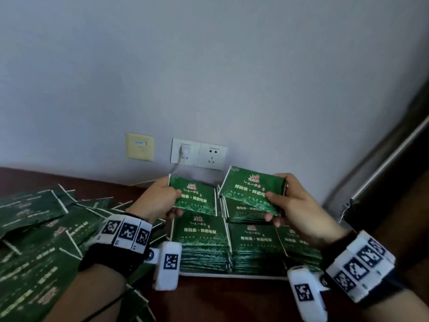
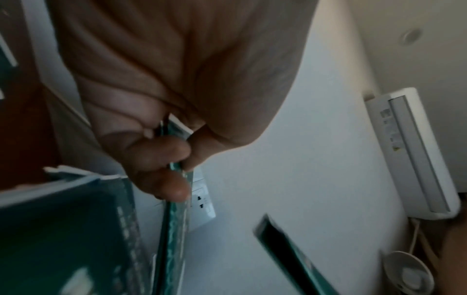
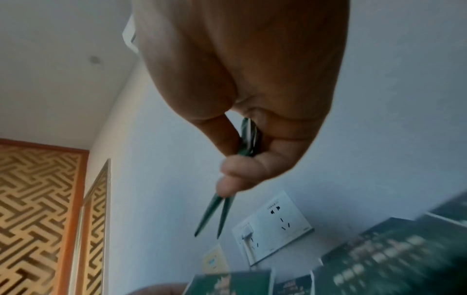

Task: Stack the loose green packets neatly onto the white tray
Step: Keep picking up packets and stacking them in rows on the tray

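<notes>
My left hand pinches a green packet by its left edge, held above the stacks on the white tray. My right hand grips two green packets by their right side, tilted above the back right stack. In the right wrist view the two packets show edge-on between thumb and fingers. The left wrist view has its packet edge-on under the fingers. Several neat stacks of green packets fill the tray. A loose pile of green packets lies to the left.
The tray sits on a dark wooden table against a pale wall. Wall sockets with a plugged-in white cable and a yellow plate are just behind the tray. A dark frame stands at the right.
</notes>
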Demonstrator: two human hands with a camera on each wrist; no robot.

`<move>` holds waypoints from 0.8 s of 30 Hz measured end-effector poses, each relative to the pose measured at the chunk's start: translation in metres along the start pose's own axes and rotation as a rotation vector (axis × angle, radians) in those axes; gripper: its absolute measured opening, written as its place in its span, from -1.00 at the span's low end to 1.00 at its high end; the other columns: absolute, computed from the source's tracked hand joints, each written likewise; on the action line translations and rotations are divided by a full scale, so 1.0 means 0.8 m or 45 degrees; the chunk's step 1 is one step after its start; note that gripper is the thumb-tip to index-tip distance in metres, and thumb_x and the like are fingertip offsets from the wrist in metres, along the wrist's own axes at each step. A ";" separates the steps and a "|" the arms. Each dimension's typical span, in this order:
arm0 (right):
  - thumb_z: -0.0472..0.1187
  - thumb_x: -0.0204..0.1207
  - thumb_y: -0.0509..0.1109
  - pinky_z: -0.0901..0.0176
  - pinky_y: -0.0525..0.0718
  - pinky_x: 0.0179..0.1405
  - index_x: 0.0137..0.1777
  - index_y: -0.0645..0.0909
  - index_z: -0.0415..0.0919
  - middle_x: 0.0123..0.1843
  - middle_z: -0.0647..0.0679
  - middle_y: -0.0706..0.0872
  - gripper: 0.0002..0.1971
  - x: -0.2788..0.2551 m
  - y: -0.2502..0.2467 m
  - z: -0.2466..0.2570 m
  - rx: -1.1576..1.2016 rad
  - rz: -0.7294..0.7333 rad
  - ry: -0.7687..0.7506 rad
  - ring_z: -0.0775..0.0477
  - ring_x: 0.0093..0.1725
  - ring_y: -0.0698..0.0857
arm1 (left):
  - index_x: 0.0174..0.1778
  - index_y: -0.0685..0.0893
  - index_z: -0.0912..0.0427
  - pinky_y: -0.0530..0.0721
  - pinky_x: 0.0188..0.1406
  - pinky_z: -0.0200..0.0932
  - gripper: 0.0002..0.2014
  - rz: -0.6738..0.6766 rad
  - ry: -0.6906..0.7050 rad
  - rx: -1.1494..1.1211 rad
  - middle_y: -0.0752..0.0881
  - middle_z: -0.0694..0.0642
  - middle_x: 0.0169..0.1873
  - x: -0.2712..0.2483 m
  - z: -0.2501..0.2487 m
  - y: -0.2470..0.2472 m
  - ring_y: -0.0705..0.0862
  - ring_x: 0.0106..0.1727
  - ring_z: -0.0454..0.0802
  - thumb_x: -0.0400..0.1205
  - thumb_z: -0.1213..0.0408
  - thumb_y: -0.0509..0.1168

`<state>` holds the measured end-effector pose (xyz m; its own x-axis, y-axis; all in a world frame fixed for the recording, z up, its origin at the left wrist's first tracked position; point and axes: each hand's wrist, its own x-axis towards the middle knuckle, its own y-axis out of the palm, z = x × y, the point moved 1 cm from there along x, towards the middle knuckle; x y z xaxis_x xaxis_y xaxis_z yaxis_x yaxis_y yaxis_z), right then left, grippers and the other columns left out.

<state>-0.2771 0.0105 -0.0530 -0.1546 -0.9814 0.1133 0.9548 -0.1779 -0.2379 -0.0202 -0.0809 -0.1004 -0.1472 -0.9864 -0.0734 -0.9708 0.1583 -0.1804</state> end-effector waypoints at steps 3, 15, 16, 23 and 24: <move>-0.46 0.67 0.27 0.20 0.61 -0.64 0.31 0.40 -0.23 0.05 -0.23 0.68 -0.73 0.067 0.014 0.029 -0.190 0.097 0.037 -0.14 -0.36 0.77 | 0.12 0.57 0.18 0.51 -0.59 -0.23 -0.87 -0.024 0.033 0.150 0.73 0.22 -0.04 0.015 0.016 0.002 0.70 -0.49 -0.06 0.72 0.44 0.21; -0.37 0.48 0.55 -0.08 0.85 -0.14 0.31 0.58 -0.20 0.06 -0.22 0.75 -0.59 0.210 0.092 -0.016 -0.735 0.181 0.280 -0.18 -0.25 0.78 | 0.21 0.56 -0.01 0.68 0.22 0.06 -0.61 -0.080 0.011 0.762 0.73 0.00 0.16 0.034 0.033 -0.005 0.71 0.16 0.04 0.55 -0.09 0.40; -0.34 0.47 0.58 -0.05 0.85 -0.19 0.30 0.55 -0.20 0.04 -0.20 0.74 -0.57 0.213 0.096 -0.019 -0.791 0.178 0.272 -0.15 -0.31 0.78 | 0.22 0.56 -0.03 0.68 0.23 0.06 -0.60 -0.064 0.022 0.775 0.72 -0.02 0.16 0.032 0.031 -0.005 0.71 0.16 0.03 0.54 -0.09 0.41; 0.00 0.38 0.66 0.01 0.75 0.12 0.34 0.58 -0.17 0.15 -0.10 0.70 -0.42 0.223 0.112 -0.016 -1.306 0.188 0.076 -0.14 0.04 0.74 | 0.33 0.64 0.00 0.62 0.30 -0.10 -0.58 0.096 0.064 0.853 0.71 0.00 0.27 0.024 0.018 -0.002 0.67 0.26 0.00 0.60 -0.07 0.38; 0.02 0.40 0.64 0.06 0.71 0.13 0.35 0.59 -0.17 0.21 -0.11 0.70 -0.43 0.222 0.114 -0.016 -1.354 0.195 0.057 -0.14 0.11 0.72 | 0.37 0.62 0.04 0.60 0.30 -0.13 -0.56 0.131 0.061 0.888 0.68 0.03 0.31 0.023 0.015 0.001 0.65 0.29 0.02 0.62 -0.07 0.36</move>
<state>-0.2210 -0.1807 -0.0670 -0.0819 -0.9964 -0.0195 0.2574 -0.0023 -0.9663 -0.0212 -0.0985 -0.1139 -0.2551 -0.9633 -0.0833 -0.6060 0.2264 -0.7625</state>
